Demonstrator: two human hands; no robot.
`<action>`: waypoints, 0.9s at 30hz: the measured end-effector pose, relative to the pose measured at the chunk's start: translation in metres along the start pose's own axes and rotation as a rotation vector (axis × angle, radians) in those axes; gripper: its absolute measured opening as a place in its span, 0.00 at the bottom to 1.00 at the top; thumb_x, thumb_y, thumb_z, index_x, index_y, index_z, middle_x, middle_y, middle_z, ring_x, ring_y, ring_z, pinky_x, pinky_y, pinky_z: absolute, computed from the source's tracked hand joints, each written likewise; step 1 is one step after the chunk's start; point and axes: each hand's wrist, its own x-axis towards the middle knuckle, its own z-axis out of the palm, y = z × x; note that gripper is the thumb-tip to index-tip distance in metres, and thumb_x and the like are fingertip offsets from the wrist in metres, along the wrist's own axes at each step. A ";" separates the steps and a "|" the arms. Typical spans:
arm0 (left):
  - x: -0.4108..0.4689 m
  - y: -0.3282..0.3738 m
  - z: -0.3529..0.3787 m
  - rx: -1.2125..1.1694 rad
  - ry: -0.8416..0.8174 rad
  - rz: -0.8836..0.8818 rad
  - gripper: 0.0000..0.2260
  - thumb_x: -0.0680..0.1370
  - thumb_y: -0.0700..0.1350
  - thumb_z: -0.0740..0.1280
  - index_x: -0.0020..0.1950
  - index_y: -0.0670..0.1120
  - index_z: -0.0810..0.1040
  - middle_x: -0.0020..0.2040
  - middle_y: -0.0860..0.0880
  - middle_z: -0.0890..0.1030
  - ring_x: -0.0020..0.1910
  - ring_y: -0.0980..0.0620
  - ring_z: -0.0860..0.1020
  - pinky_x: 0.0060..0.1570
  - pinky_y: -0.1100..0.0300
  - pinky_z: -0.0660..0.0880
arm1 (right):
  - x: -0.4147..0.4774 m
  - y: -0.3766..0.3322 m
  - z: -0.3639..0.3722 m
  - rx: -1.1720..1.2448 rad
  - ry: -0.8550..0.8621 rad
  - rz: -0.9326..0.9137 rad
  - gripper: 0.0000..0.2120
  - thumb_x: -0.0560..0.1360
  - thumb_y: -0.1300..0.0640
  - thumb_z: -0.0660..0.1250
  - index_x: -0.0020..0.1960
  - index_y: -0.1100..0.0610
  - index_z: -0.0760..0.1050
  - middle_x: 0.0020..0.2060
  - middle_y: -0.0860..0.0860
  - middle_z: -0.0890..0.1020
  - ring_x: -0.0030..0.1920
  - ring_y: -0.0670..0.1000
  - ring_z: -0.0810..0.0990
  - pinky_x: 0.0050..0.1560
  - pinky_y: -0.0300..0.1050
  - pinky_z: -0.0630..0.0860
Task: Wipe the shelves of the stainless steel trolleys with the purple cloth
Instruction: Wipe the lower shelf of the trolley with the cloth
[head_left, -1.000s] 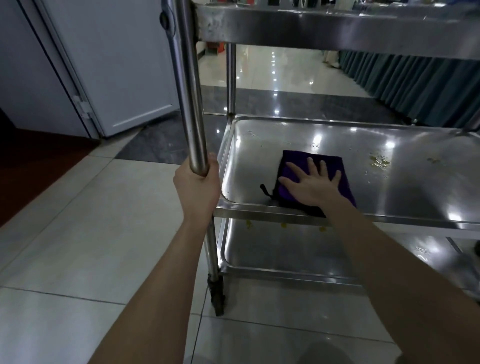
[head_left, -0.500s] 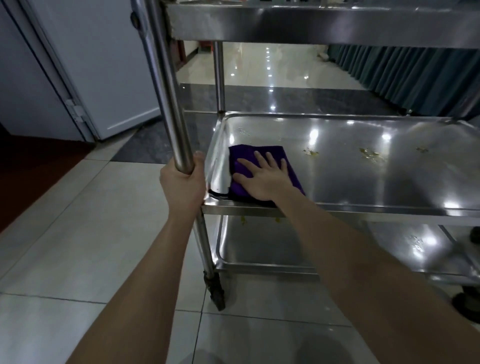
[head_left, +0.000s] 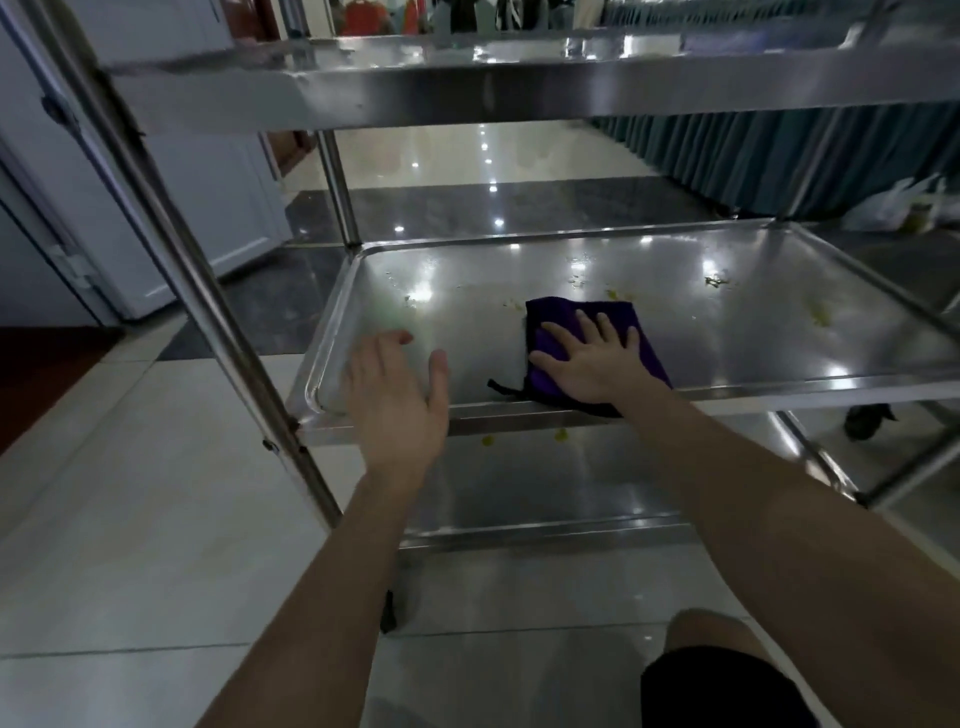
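A stainless steel trolley fills the view. Its middle shelf (head_left: 727, 332) carries yellowish food smears toward the back and right. The folded purple cloth (head_left: 571, 317) lies near the shelf's front edge, and my right hand (head_left: 587, 358) presses flat on it with fingers spread. My left hand (head_left: 400, 395) hovers open over the shelf's front left corner, palm turned inward, holding nothing. The front left upright post (head_left: 171, 244) stands free to its left. The top shelf (head_left: 519, 88) hangs above and the bottom shelf (head_left: 545, 483) shows below.
A white door (head_left: 171, 197) stands at the left, with shiny tiled floor (head_left: 130, 519) around the trolley. A teal pleated curtain (head_left: 779, 156) runs along the right back. A white bag (head_left: 893, 208) lies on the floor beyond the trolley's right end. My knee (head_left: 711, 670) is at bottom right.
My left hand let go of the upright post and moved right over the shelf's corner. My right hand slid the cloth from the left edge toward the shelf's middle.
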 end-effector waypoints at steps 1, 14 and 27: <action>0.008 0.010 0.012 0.008 -0.108 -0.037 0.21 0.86 0.56 0.60 0.68 0.41 0.77 0.63 0.41 0.79 0.64 0.37 0.77 0.68 0.41 0.71 | -0.001 0.000 0.000 0.001 0.004 -0.001 0.41 0.76 0.19 0.42 0.85 0.33 0.44 0.88 0.50 0.42 0.86 0.60 0.38 0.81 0.72 0.35; 0.032 0.006 0.053 0.415 -0.579 -0.177 0.36 0.86 0.64 0.42 0.88 0.44 0.54 0.87 0.41 0.59 0.88 0.45 0.49 0.85 0.41 0.40 | 0.006 0.109 -0.023 -0.058 -0.030 0.074 0.39 0.78 0.20 0.43 0.85 0.32 0.42 0.88 0.49 0.40 0.87 0.59 0.38 0.82 0.72 0.36; 0.035 -0.007 0.042 0.362 -0.521 -0.194 0.38 0.83 0.63 0.38 0.88 0.43 0.53 0.87 0.41 0.61 0.88 0.44 0.53 0.85 0.43 0.46 | 0.043 -0.012 -0.004 -0.023 -0.037 -0.221 0.39 0.78 0.21 0.44 0.85 0.32 0.46 0.88 0.46 0.42 0.87 0.57 0.38 0.81 0.68 0.32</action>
